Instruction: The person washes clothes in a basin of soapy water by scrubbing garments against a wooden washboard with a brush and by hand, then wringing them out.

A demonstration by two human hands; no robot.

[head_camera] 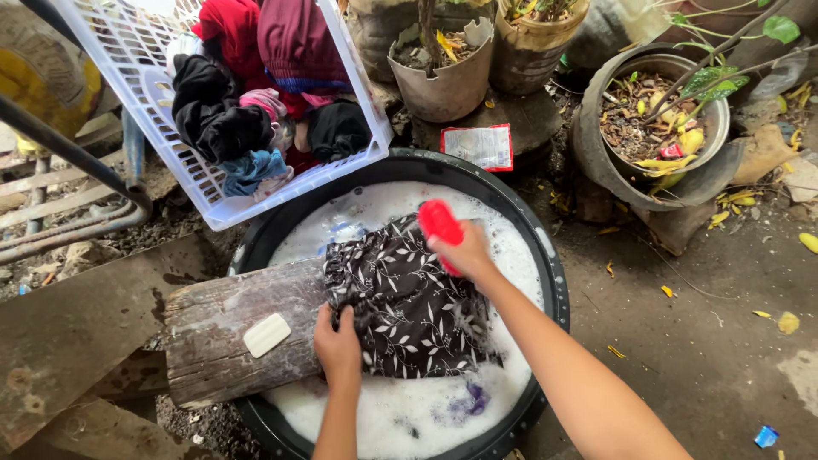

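Cloth, dark with a pale leaf print, lies draped over the inner end of a wooden board that sits across the left rim of a black tub. So the tub's the landmark for everything below.

Left hand is clamped down on the cloth's near-left edge, fingers closed over the fabric right where it meets the board. Right hand is wrapped tight round a red brush, pressing it on the far side of the cloth. Only the brush's top pokes out, the rest is buried in the palm, so can't see any bristles.

Suds cover the water completely, so whatever's underneath is hidden. There's a purple bit poking through the foam near the tub's front edge, and something bluish at the back, can't make out what either is.

Counts: one board, one white soap bar lying on it, left of the cloth. One white basket tipped against the tub's back-left rim, stuffed with red, black, pink and blue clothes, too jumbled to count, and its top is cut off. One red-edged packet just behind the tub. Four plant pots behind and to the right of it that I can see, a couple cropped by the frame.
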